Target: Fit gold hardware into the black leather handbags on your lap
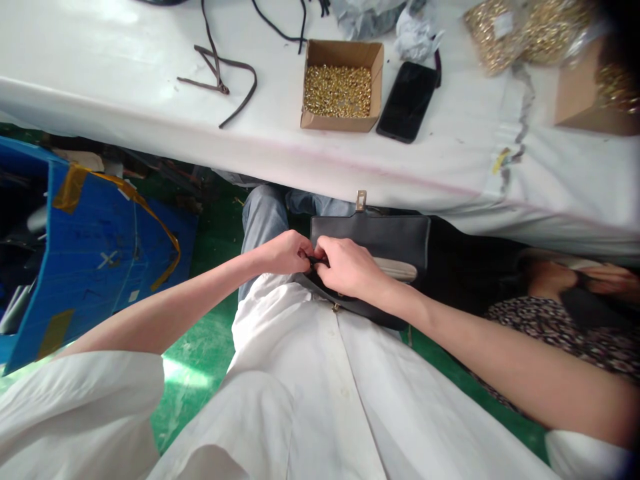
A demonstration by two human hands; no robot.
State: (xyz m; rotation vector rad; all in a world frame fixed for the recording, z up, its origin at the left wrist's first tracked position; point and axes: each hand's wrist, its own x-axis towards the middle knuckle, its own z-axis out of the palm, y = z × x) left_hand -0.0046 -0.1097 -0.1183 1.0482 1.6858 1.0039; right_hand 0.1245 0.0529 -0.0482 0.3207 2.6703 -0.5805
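A black handbag (385, 233) rests on my lap with its flap laid toward the table. A metal clasp (361, 200) stands out at the flap's far edge, and a pale strip (397, 270) shows inside. At the bag's left side my left hand (287, 253) is closed in a pinch. My right hand (347, 267) meets it there, fingers bent and pressed together. Between the fingertips is a small dark strip (315, 261); whether it is a strap end or the bag's edge is hidden by the fingers.
On the white-covered table (150, 80) stand a cardboard box of gold metal pieces (343, 123), a phone (407, 103), dark straps (240, 65) and bags of gold parts (553, 30). A blue bin (115, 247) is left; another person's hand (553, 277) shows right.
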